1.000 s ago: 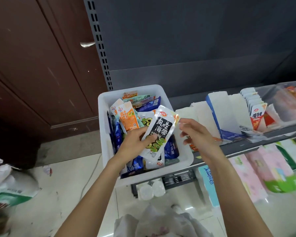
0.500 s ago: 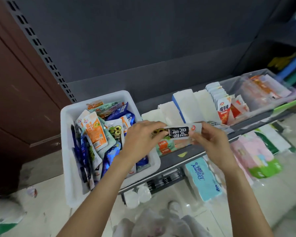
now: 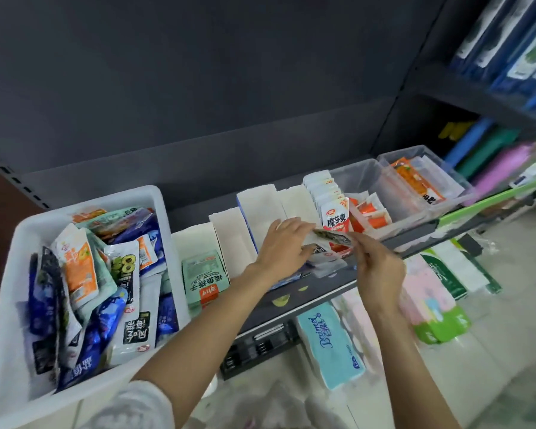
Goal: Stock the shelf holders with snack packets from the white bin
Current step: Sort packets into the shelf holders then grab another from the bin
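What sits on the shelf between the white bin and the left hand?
In the head view, two white cardboard holders: one with green packets beside the white bin, then an empty-looking one before the left hand.

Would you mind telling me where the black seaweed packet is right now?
In the head view, right of centre: the packet is held between both hands over the shelf, just below the red-and-white packets.

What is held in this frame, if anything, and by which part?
One snack packet, seen edge-on over the white holders. The right hand pinches its right end; the left hand is at its left end, where the grip itself is hidden.
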`<action>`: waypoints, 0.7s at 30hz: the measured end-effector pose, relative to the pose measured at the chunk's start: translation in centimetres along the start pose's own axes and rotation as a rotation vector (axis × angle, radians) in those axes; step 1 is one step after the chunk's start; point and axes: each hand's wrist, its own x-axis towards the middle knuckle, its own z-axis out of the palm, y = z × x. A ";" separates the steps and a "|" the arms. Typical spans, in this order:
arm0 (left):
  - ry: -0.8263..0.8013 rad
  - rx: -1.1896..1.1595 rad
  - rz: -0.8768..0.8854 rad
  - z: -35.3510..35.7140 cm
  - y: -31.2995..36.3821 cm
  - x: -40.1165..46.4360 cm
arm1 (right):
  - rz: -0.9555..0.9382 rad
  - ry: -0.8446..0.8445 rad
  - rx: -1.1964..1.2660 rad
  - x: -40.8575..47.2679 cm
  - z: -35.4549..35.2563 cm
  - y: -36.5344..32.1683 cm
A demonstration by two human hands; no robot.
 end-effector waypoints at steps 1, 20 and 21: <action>-0.036 0.050 -0.017 0.4 -0.2 0.0 | -0.025 -0.076 -0.032 0.3 0.5 0.3; 0.502 -0.068 -0.230 -5.1 -6.8 -14.4 | -0.338 -0.572 0.418 -1.4 3.4 -10.7; 0.526 -0.035 -0.281 -5.5 -8.1 -16.3 | -0.360 -0.629 0.459 -2.3 4.0 -12.6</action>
